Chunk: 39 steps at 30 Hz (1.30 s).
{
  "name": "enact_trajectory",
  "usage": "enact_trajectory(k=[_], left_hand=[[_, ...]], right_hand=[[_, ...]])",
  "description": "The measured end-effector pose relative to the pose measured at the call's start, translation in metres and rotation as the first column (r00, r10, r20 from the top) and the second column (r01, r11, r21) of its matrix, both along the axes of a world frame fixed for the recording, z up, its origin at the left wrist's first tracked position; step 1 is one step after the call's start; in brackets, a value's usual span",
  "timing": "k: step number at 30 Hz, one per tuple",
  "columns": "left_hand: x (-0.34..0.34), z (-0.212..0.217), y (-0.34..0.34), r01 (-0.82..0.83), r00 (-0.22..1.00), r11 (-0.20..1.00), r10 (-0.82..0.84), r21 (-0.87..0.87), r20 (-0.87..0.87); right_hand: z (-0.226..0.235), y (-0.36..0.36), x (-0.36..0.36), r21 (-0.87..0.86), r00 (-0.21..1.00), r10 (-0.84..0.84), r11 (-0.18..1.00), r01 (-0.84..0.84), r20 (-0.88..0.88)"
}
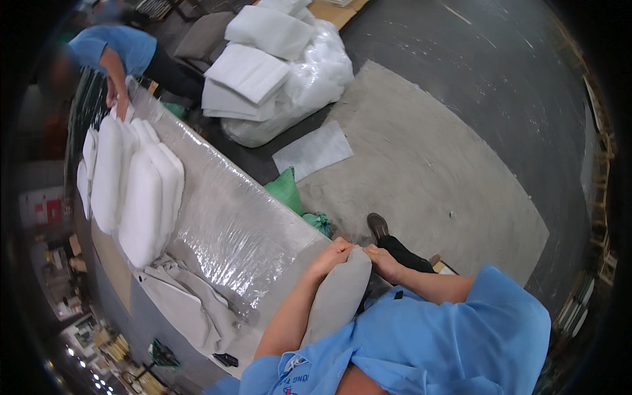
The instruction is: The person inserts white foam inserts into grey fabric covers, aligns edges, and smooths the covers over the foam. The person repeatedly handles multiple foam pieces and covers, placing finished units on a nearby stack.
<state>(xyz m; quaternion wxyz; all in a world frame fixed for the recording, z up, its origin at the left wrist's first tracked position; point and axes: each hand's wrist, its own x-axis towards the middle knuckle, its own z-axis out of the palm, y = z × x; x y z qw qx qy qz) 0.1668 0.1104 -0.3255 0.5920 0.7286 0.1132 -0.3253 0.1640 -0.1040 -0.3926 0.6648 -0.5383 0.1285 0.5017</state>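
A grey fabric cushion [338, 293] stands on edge against my body, above the near end of the plastic-covered table. My left hand [331, 258] is closed on the left of its far end. My right hand [384, 263] pinches the same end from the other side, close to the left. Exactly what the fingertips press together there is too small to make out. Farther left, grey fabric covers [181, 299] lie crumpled on the table [227, 227]. Beyond them, several white padding pieces [138, 191] stand side by side.
A co-worker in a blue shirt [118, 49] bends over the far table end, a hand at the padding. Beyond the table, white sheets [247, 72] rest on a large plastic-wrapped bundle [316, 82]. Green sacks [286, 191] sit beside the table edge. A grey mat [421, 158] covers the floor.
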Motion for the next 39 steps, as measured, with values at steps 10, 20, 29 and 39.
enact_trajectory(k=[10, 20, 29, 39], left_hand=[[-0.040, -0.030, 0.011, -0.075, 0.989, 0.997, 0.077, -0.019, 0.126], [-0.236, -0.010, 0.028, -0.526, 0.839, 0.842, 0.490, -0.119, -0.238], [-0.252, 0.002, 0.009, -0.558, 0.816, 0.738, 0.570, 0.380, 0.092], [-0.381, 0.042, 0.051, -0.950, 0.306, 0.301, 0.951, -0.080, -0.049]], right_hand=[[0.005, -0.001, 0.018, -0.127, 0.954, 0.267, 0.950, -0.284, -0.139], [0.233, 0.062, 0.088, -0.287, 0.037, 0.540, 0.503, -0.815, 0.841], [0.257, 0.102, -0.058, -0.800, -0.781, 0.260, -0.049, -0.598, 0.568], [0.257, 0.079, -0.047, -0.664, -0.596, 0.295, 0.298, -0.685, 0.747]])
